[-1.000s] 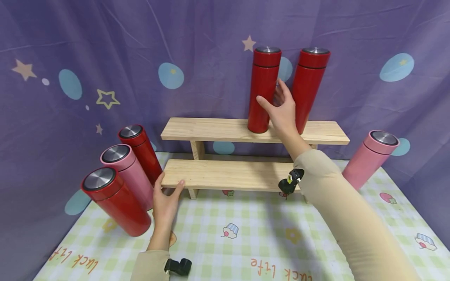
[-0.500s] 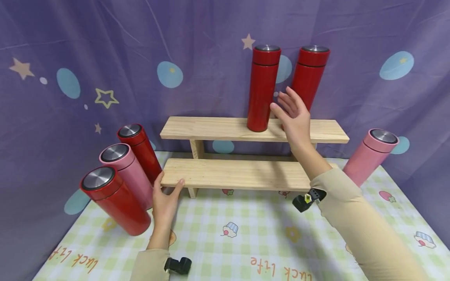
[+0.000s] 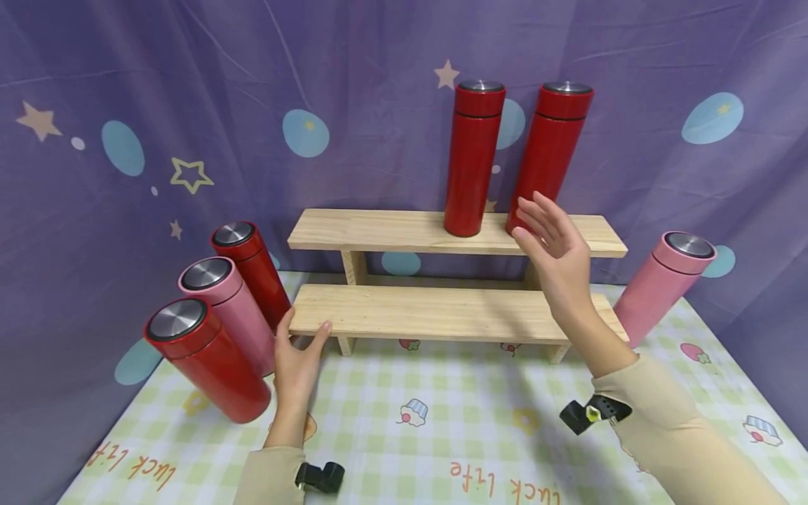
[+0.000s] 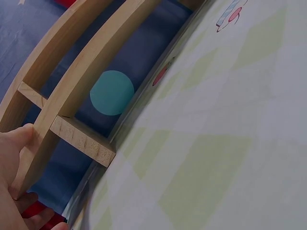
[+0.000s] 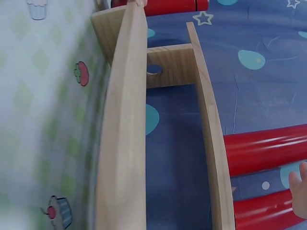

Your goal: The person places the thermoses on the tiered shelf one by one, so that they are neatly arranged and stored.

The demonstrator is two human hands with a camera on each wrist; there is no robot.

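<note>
My left hand (image 3: 297,368) holds the left end of the lower board of a two-tier wooden shelf (image 3: 410,312). In the left wrist view its thumb (image 4: 23,134) lies along the board's edge, with the other fingers lower down at the board's end. My right hand (image 3: 562,270) is in the air before the shelf's right side, fingers loosely bent, holding nothing. Behind it, a red thermos (image 3: 552,147) stands on the upper board, its lower part partly covered by the fingers. Another red thermos (image 3: 470,165) is upright to its left, a small gap apart.
On the left, two red thermoses (image 3: 214,372) (image 3: 255,273) flank a pink thermos (image 3: 233,308) on the checked tablecloth (image 3: 467,414). A second pink thermos (image 3: 659,291) stands right of the shelf. A purple curtain (image 3: 379,56) hangs behind.
My right hand has let go of the left red thermos on the upper board and drawn back, down and to the right. My left hand stays at the lower board.
</note>
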